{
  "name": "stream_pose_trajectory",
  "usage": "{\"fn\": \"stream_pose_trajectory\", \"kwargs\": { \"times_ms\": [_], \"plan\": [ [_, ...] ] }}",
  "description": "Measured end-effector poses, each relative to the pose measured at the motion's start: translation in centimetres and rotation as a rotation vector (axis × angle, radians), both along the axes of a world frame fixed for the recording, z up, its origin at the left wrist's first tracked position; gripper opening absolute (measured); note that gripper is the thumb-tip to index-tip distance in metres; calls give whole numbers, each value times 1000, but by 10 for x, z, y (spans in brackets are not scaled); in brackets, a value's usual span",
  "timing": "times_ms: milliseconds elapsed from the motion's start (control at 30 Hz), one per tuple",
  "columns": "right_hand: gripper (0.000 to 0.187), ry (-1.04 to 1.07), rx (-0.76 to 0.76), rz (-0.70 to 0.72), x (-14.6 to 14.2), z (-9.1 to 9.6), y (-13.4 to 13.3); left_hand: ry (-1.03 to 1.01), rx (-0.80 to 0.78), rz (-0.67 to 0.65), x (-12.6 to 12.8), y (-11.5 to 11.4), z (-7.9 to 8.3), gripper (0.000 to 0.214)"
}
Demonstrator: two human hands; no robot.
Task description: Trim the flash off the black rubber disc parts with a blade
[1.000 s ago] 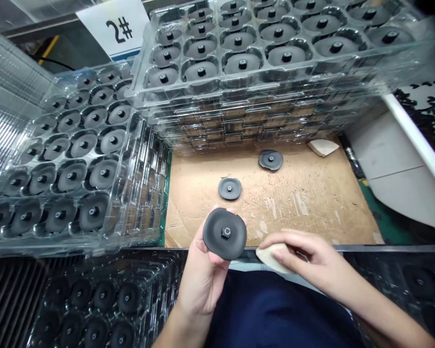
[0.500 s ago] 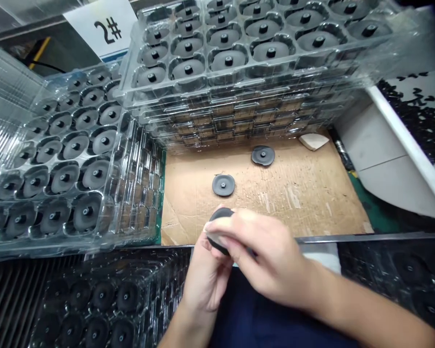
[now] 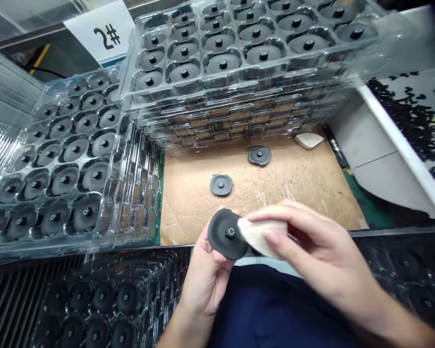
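Observation:
A black disc with a raised centre stub (image 3: 223,237) is held by my left hand (image 3: 206,270), fingers around its edge and underside, its stub side facing up at me. My right hand (image 3: 311,246) pinches a pale, off-white wedge-shaped pad (image 3: 261,235) between thumb and fingers. The pad's tip is at the disc's right edge; whether they touch I cannot tell. Beyond my hands, one similar disc (image 3: 221,185) lies on the cardboard (image 3: 188,212), and another disc (image 3: 259,155) lies farther back to the right.
Stacked clear trays of black discs stand at the left (image 3: 110,193) and the back (image 3: 239,96). Another tray (image 3: 90,309) sits low at front left. A second pale wedge (image 3: 309,140) lies back right, beside a white bin wall (image 3: 402,140) with small black parts (image 3: 413,116) beyond.
My right hand has moved right, off the face of the disc, bringing the pale pad into view. The disc in my left hand now faces up more. The view has shifted slightly.

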State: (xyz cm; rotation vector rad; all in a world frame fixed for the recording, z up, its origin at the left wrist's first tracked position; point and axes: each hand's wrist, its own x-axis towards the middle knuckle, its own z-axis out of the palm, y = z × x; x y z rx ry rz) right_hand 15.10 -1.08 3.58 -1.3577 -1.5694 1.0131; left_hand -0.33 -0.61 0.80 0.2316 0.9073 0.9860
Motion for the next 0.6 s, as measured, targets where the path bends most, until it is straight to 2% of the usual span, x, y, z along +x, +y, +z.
{"fn": "stream_pose_trajectory", "kwargs": {
  "times_ms": [67,100,133,200,233,267,367,400,433,500,533,600],
  "plan": [
    [23,38,205,47,-15,14,7,15,17,-51,-1,-3,0,48],
    [24,45,237,110,-20,18,9,30,18,-65,-3,-4,0,46],
    [23,41,217,193,-23,20,11,44,16,-70,-5,-5,0,46],
    [21,-1,78,373,-24,20,14,65,7,-59,-7,-6,-1,51],
    [20,-29,23,415,-24,20,16,64,8,-62,-8,-6,-1,54],
    [20,-53,28,393,-24,18,17,57,12,-74,-7,-6,-1,56],
    [23,-49,218,204,-25,15,18,43,13,-134,-3,-6,0,44],
    [24,-18,248,199,-24,15,16,40,13,-137,-3,-6,1,42],
    [23,16,239,246,-21,16,14,35,12,-131,-4,-6,2,42],
    [21,28,123,369,-12,18,6,16,8,-123,-6,-5,3,47],
    [20,-6,61,389,-6,20,2,4,5,-128,-7,-5,3,51],
    [20,-128,1,328,4,23,-3,-15,1,-157,-8,-4,4,55]
  ]
}}
